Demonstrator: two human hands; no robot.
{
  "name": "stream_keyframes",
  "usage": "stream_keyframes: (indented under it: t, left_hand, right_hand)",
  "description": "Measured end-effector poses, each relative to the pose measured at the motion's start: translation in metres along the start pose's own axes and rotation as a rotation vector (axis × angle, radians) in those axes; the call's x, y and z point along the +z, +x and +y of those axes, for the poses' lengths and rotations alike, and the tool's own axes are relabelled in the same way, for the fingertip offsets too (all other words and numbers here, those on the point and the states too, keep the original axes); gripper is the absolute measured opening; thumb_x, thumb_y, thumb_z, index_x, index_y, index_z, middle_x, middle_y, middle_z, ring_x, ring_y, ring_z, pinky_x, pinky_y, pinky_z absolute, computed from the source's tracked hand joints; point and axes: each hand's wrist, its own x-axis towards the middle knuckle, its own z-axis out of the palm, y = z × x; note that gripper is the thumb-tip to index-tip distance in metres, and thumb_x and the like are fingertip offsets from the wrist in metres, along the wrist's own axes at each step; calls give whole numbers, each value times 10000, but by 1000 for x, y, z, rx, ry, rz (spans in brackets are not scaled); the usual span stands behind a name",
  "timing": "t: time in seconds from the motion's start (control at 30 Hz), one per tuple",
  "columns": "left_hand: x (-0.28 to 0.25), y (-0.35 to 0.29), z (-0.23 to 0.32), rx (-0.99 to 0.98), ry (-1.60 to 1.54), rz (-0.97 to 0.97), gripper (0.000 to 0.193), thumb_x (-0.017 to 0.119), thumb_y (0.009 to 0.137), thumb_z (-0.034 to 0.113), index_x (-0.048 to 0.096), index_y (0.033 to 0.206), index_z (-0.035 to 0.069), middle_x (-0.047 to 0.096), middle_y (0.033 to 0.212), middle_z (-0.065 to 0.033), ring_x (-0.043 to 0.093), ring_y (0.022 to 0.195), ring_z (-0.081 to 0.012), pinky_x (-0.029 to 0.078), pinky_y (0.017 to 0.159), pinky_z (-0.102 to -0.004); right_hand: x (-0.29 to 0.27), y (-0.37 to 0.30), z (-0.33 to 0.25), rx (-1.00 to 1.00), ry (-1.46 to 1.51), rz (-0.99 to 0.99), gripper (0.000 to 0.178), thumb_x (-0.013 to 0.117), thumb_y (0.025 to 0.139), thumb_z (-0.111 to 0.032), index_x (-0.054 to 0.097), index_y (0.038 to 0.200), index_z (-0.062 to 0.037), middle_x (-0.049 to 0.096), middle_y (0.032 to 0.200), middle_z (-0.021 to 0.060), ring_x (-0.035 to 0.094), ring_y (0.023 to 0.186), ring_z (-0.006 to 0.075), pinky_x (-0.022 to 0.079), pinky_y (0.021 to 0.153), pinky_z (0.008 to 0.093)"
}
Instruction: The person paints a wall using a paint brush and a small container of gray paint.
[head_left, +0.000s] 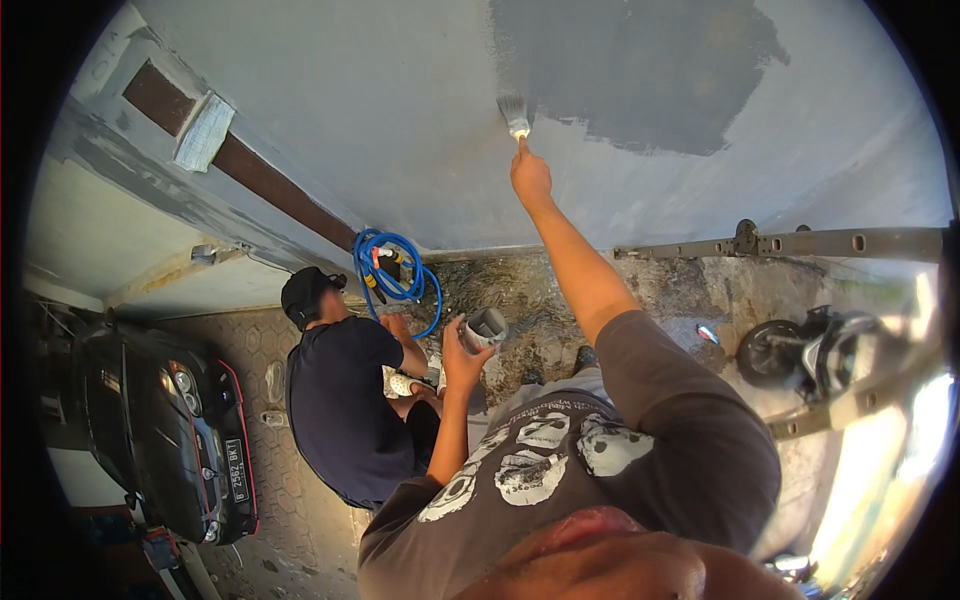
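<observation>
My right hand point(530, 178) is stretched up to the wall point(370, 110), closed round the handle of a paintbrush point(514, 112). The brush's bristles point upward at the left edge of a dark grey painted patch point(640, 70). The wall around that patch is lighter grey. Lower down, in front of my body, my left hand point(464, 360) grips a small paint container point(487, 325) from its left side. Its open top shows grey inside, though how full it is I cannot tell.
At my left a person in a dark shirt and cap point(345, 410) sits low, beside a coiled blue hose point(395, 268). A black car point(165, 430) stands farther left. On the right are a metal ladder-like rail point(850, 244) and a motorcycle point(810, 355). Wet-looking ground point(500, 285) meets the wall.
</observation>
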Motion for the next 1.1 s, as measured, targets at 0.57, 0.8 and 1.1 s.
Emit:
stream_keyframes:
  t: [0.57,0.8,1.1]
  left_hand:
    - [-3,-4,-4,17,35,-29,921,952,678,146,467,1451,19,540,1311,-174,571,1228,-320,509,968,-422]
    - [21,10,3,8,5,-117,926,965,668,191,482,1440,22,563,1298,-176,580,1213,-331,500,970,-436]
    - [90,37,28,280,245,-370,1010,979,654,310,452,1472,40,584,1323,-151,497,1244,-370,331,1064,-538]
  right_hand:
    - [-239,59,-169,-513,311,596,376,585,1035,-229,605,1369,-58,688,847,218,671,760,397,527,661,456]
    - [-209,-43,-79,-270,598,270,361,620,1043,-284,551,1276,-17,642,777,144,627,681,252,486,660,395]
    - [-196,-358,237,449,348,12,294,691,985,-236,614,1220,-78,691,878,134,677,775,256,508,696,398]
